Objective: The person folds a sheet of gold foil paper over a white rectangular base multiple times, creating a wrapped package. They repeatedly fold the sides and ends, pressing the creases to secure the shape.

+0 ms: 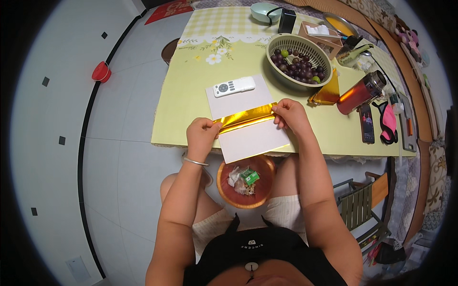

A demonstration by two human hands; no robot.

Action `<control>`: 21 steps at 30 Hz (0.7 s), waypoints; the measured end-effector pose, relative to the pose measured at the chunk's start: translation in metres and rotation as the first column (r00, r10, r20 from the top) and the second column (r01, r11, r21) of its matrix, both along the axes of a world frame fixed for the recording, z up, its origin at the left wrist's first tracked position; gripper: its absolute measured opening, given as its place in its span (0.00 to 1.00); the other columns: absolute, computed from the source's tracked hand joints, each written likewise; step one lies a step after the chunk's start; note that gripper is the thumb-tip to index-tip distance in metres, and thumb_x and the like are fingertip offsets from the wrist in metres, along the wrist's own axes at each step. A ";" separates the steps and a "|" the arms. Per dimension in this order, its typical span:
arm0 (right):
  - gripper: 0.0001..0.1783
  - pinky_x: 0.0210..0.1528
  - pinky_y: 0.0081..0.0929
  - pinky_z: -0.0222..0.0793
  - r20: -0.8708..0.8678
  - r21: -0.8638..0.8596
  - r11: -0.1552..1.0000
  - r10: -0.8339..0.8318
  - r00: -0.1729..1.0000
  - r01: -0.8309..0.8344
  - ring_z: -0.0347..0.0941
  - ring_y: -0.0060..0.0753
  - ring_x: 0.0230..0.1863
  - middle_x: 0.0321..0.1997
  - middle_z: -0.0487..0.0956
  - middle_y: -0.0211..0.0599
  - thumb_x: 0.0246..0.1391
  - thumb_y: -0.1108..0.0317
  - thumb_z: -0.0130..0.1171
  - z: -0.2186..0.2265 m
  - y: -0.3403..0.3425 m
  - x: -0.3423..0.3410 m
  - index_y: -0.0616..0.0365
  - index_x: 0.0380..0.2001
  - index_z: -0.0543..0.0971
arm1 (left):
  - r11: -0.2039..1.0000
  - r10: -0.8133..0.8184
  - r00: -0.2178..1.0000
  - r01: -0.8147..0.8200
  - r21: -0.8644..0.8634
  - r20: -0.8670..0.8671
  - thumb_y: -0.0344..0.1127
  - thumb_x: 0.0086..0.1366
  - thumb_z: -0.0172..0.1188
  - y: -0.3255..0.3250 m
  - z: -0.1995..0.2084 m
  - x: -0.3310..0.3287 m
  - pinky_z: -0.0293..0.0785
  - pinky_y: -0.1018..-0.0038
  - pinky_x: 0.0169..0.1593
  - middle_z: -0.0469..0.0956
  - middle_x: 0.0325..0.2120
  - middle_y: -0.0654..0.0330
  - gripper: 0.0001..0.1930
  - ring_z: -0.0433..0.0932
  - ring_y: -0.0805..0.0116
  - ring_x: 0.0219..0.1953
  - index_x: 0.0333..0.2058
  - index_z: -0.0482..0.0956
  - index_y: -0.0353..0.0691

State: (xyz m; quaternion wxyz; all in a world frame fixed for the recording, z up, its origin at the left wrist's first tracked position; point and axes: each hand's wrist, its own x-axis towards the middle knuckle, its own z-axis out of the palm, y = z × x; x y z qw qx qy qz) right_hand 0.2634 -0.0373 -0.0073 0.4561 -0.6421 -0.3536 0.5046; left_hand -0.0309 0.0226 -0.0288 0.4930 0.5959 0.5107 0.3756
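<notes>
A strip of shiny gold foil paper [248, 115], folded lengthwise, stretches between my two hands. My left hand [202, 136] pinches its left end, and a silver bangle circles that wrist. At the other end my right hand [290, 116] grips the strip between thumb and fingers. Beneath the strip lies a stack of pale sheets [255, 142], with a thin gold edge showing along its near side and its front corner jutting past the table edge. A white remote control [234, 87] rests on the far part of the stack.
A colander of grapes [299, 61] stands beyond my right hand, with a folded gold piece [327, 90] beside it. Further right are a red flask [361, 93], a phone [366, 124] and a pink-and-black item [388, 123]. Below the table edge sits a trash bin [222, 183].
</notes>
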 end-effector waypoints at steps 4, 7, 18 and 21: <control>0.10 0.15 0.16 0.59 0.104 0.005 1.000 0.008 0.995 -0.009 0.68 0.16 0.14 0.17 0.77 0.29 0.62 0.68 0.62 0.004 -0.005 -0.002 0.57 0.26 0.76 | 0.921 0.046 0.963 0.062 0.384 -0.265 0.26 0.54 0.71 -0.010 0.010 0.003 0.70 0.75 0.29 0.74 0.23 0.60 0.10 0.73 0.70 0.23 0.23 0.76 0.32; 0.11 0.15 0.17 0.60 0.157 0.024 1.000 0.007 0.988 -0.011 0.67 0.16 0.14 0.17 0.76 0.29 0.60 0.69 0.63 0.001 -0.005 -0.003 0.58 0.25 0.76 | 0.904 0.058 0.955 0.074 0.422 -0.290 0.26 0.50 0.72 -0.011 0.006 0.004 0.70 0.71 0.30 0.72 0.24 0.58 0.10 0.72 0.66 0.25 0.22 0.76 0.32; 0.12 0.18 0.21 0.63 0.416 0.066 0.997 0.000 0.909 -0.030 0.68 0.18 0.15 0.17 0.76 0.30 0.57 0.69 0.65 -0.002 -0.007 -0.006 0.60 0.23 0.76 | 0.902 0.020 0.911 0.160 0.400 -0.411 0.26 0.50 0.70 -0.011 0.013 0.005 0.71 0.65 0.32 0.73 0.26 0.54 0.10 0.73 0.57 0.27 0.21 0.74 0.34; 0.11 0.23 0.27 0.66 0.616 0.092 0.995 -0.020 0.788 -0.048 0.71 0.22 0.19 0.18 0.76 0.32 0.54 0.68 0.66 -0.011 -0.006 -0.004 0.61 0.24 0.76 | 0.895 0.008 0.863 0.219 0.389 -0.504 0.26 0.51 0.69 -0.011 0.016 0.007 0.72 0.64 0.37 0.74 0.31 0.52 0.10 0.74 0.55 0.33 0.31 0.78 0.35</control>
